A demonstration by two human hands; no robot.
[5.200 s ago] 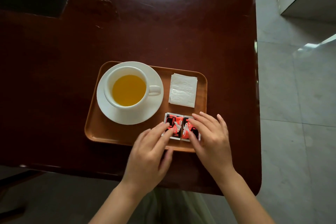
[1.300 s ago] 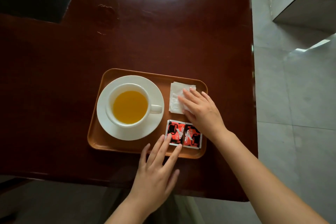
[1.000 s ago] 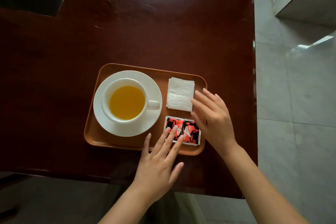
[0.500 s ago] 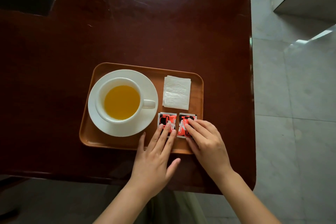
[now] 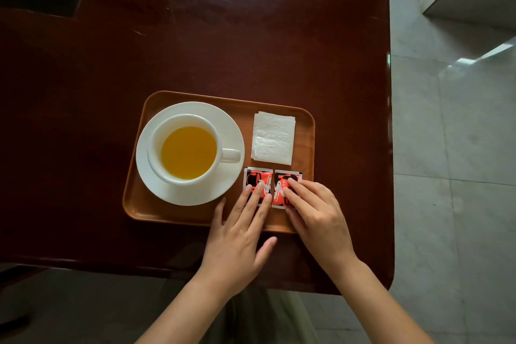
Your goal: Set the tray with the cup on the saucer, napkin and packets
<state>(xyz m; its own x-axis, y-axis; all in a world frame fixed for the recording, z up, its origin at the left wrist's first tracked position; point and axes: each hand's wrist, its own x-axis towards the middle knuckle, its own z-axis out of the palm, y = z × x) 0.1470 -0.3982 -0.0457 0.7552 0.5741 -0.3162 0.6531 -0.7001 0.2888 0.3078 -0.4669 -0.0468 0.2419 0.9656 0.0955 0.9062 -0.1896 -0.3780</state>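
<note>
Two bare hands press flat on a pair of red packets at the near right corner of an almost fully set tray.

The left hand (image 5: pixel 237 234) lies open, fingers together, fingertips on the left packet (image 5: pixel 257 180); the right hand (image 5: pixel 315 212) lies open too, fingers resting on the right packet (image 5: pixel 287 186), gripping nothing. The packets sit side by side, touching. Just beyond them lies a folded white napkin (image 5: pixel 273 138). To the left, a white cup of yellow-orange drink (image 5: pixel 187 148) stands on its saucer (image 5: pixel 192 195). All rest on the brown tray (image 5: pixel 167 215) on a dark wooden table (image 5: pixel 223 50). Judging by this, only final straightening of the packets seems left.
</note>
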